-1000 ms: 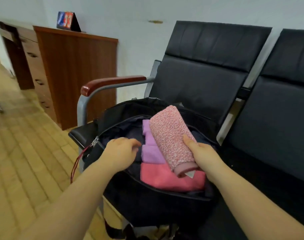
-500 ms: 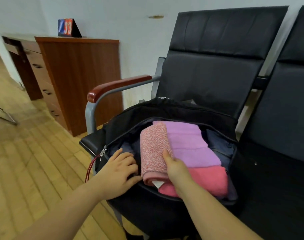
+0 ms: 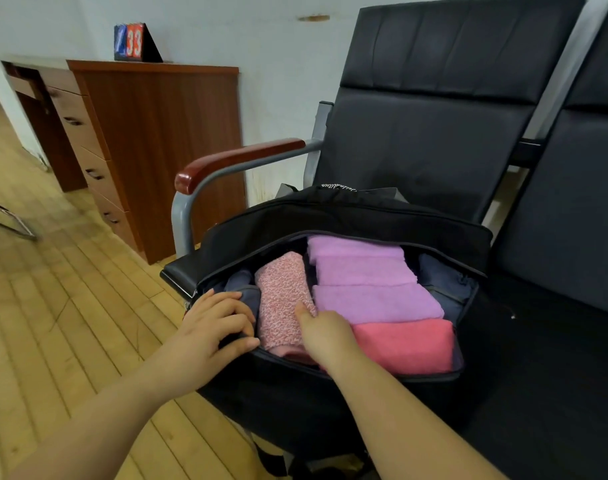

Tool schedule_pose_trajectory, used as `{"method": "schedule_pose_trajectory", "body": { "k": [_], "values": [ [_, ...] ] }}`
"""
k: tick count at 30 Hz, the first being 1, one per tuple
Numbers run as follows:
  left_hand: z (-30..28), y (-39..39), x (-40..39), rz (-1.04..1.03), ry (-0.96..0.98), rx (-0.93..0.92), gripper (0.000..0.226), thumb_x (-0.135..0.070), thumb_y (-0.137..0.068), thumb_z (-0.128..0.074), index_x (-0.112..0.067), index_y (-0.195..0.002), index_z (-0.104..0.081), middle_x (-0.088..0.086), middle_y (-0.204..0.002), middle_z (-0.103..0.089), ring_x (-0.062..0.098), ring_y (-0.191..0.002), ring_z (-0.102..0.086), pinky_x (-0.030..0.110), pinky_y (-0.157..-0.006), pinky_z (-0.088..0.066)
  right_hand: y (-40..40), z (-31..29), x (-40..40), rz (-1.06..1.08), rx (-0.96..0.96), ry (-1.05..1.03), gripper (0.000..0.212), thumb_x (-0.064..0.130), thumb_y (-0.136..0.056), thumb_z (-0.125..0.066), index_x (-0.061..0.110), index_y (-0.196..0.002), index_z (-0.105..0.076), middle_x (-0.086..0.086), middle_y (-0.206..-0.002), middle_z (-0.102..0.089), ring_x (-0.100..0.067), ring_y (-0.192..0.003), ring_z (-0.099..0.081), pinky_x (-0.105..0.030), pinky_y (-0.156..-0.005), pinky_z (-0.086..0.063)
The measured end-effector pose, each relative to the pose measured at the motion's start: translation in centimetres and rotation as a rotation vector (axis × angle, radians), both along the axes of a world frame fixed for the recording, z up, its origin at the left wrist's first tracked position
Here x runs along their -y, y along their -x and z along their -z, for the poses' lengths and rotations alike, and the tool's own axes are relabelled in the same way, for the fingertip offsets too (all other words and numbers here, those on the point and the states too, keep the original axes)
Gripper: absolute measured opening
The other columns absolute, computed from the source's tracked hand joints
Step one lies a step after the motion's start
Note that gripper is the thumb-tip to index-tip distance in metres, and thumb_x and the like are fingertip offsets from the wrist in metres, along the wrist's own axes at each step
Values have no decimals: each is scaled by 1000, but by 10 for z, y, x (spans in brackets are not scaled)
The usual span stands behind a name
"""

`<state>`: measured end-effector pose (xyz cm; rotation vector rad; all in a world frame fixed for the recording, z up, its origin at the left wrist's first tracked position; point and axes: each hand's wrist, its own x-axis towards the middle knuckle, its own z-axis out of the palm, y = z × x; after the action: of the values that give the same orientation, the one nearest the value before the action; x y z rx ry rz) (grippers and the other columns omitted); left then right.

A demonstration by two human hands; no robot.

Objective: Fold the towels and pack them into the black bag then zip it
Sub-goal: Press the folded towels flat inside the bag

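Towels, pink [image 3: 283, 299], purple [image 3: 371, 285] and coral [image 3: 404, 344], fill the unzipped black bag [image 3: 347, 216]; both hands rest relaxed.

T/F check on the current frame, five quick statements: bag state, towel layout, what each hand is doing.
1. The black bag is zipped shut. False: it lies open, with the towels showing.
2. The speckled pink towel lies left of the purple towels in the bag. True.
3. The coral towel is the one nearest the camera. True.
4. The left hand holds a towel up above the bag. False: it rests on the bag's near left rim, holding no towel.
5. The right hand touches the speckled pink towel. True.
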<state>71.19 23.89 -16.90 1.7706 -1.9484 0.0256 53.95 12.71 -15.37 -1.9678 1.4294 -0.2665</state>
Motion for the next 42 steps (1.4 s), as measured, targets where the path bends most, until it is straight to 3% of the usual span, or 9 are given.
{"method": "schedule_pose_trajectory", "body": {
  "k": [4, 9, 12, 17, 21, 25, 30, 35, 42],
  "values": [
    [-7, 1, 2, -35, -70, 78, 45, -83, -79, -14, -52, -83, -47, -28, -107, -48, -3, -132, -27, 16, -112, 8, 2, 2, -13, -78, -244, 260, 54, 48, -96, -38, 4, -118, -60, -16, -125, -55, -31, -116, -50, -34, -98, -39],
    [-30, 19, 9, -93, -209, 204, 62, -84, -67, -6, -46, -91, -48, -28, -112, -42, -8, -130, -22, 30, -117, 5, 11, -5, -8, -206, -29, 250, 56, 20, -92, -55, 18, -142, -32, -11, -130, -45, -29, -113, -53, -34, -92, -44],
    [-39, 38, 22, -71, -213, 276, 67, -67, -71, -5, -41, -105, -55, -22, -117, -49, -2, -128, -32, 28, -115, 4, 20, -8, -1, -270, 1, 208, 56, 15, -89, -58, 25, -141, -39, -8, -129, -43, -24, -106, -56, -27, -89, -42],
    [-46, 47, 32, -44, -569, 440, 50, -54, -99, -24, -28, -115, -63, -13, -132, -52, 7, -139, -22, 43, -116, 7, 35, 2, 2, -299, 125, 216, 22, 28, -87, -64, 18, -104, -71, -2, -100, -56, -8, -75, -58, -13, -66, -42],
    [-52, 54, 39, -81, -508, 504, 77, -58, -81, 0, -22, -101, -66, -4, -118, -59, 16, -123, -43, 39, -113, -19, 43, -1, 6, -443, 127, 155, 35, 34, -92, -60, 18, -123, -65, 11, -70, -35, 2, -55, -38, -6, -50, -31],
    [-46, 82, 84, -248, -225, 103, 66, -43, -88, -14, -11, -135, -46, 11, -142, -43, 25, -132, -38, 28, -106, -24, 50, -17, 16, -240, 242, 196, 24, 20, -93, -58, 16, -114, -68, 5, -102, -66, -11, -92, -59, -17, -82, -44],
    [-9, 86, 112, -385, -535, 98, 64, -43, -103, -16, -6, -153, 0, 12, -160, 1, 26, -148, 2, 40, -119, 2, 72, -9, 39, -192, -269, 344, 53, 45, -98, -39, 30, -148, -30, -7, -157, -18, -24, -144, -14, -39, -118, -7],
    [8, 92, 107, -428, -593, 103, 73, -57, -98, -10, -12, -152, 7, 5, -161, 9, 21, -148, 9, 40, -118, 11, 83, 20, 37, -264, -432, 271, 63, 57, -98, -19, 38, -151, 9, -8, -158, 21, -28, -145, 21, -46, -114, 16],
    [3, 96, 112, -443, -629, 106, 81, -65, -94, -9, -12, -152, 11, 7, -160, 11, 25, -147, 9, 42, -118, 8, 92, 7, 38, -322, -329, 197, 63, 53, -99, -27, 32, -153, -1, -8, -160, 14, -25, -147, 15, -43, -116, 10]
  ]
}}
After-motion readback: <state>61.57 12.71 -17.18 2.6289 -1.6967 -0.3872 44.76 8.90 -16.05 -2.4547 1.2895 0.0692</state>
